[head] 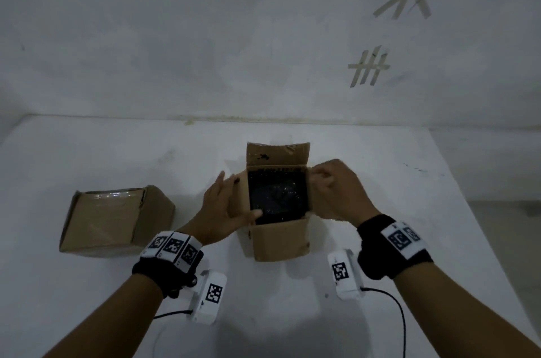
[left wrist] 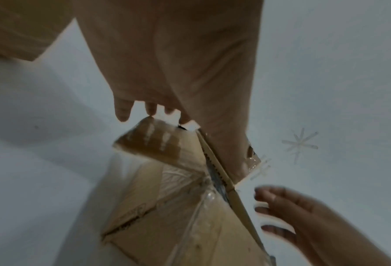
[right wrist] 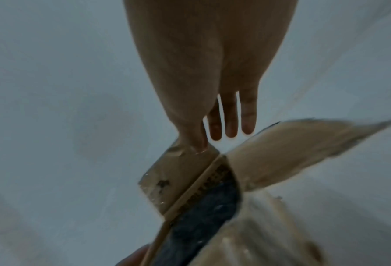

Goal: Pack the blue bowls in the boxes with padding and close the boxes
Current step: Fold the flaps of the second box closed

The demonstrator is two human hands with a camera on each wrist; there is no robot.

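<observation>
An open cardboard box (head: pixel 281 240) stands mid-table. Its dark contents (head: pixel 276 196) show a faint round shape with glints, and no blue bowl can be made out. My left hand (head: pixel 225 202) holds the left flap (head: pixel 237 196), thumb on its inner face and fingers behind it. In the left wrist view those fingers (left wrist: pixel 150 108) reach past the flap's edge (left wrist: pixel 148 142). My right hand (head: pixel 330 191) lies over the right flap, hiding it. In the right wrist view its fingers (right wrist: pixel 230 122) are straight above the blurred right flap (right wrist: pixel 303 144). The far flap (head: pixel 278 152) stands up.
A second cardboard box (head: pixel 117 220), taped closed, sits on the white table (head: pixel 380 152) to the left of the open one. A wall rises just behind the table. The table's right edge (head: pixel 480 226) runs close to my right forearm. Cables trail from both wrist cameras.
</observation>
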